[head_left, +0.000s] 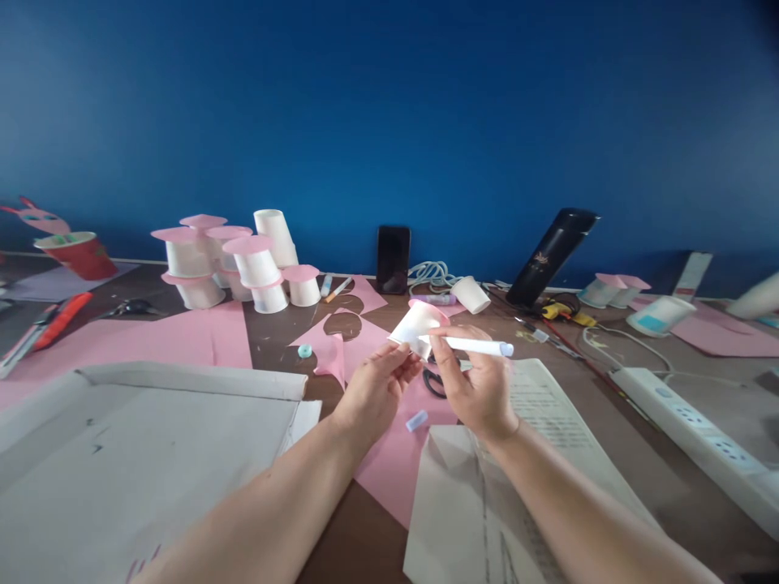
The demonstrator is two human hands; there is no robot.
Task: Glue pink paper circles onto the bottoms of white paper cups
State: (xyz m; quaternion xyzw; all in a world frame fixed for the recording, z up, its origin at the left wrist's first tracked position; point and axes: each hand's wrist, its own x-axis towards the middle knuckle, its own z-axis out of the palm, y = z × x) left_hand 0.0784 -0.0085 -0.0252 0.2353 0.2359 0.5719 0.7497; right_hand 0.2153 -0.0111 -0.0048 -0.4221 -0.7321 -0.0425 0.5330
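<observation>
My left hand (380, 381) grips a white paper cup (409, 326) with a pink paper piece (431, 311) on its far end. The cup is tilted, held above the table. In my right hand (478, 381) is a white marker (478, 345), its tip end at the cup's side. Whether the tip touches the cup I cannot tell. Beneath my hands lie pink paper (395, 470), a small pale purple cap (417, 420) and scissors with black handles (434, 384), partly hidden by my right hand.
Several paper cups with pink tops (252, 268) are stacked at left. A cardboard box lid (200, 454) lies front left, near a utility knife (30, 337). A phone (393, 259) and black flask (551, 255) lean at the blue wall. A power strip (699, 430) sits right.
</observation>
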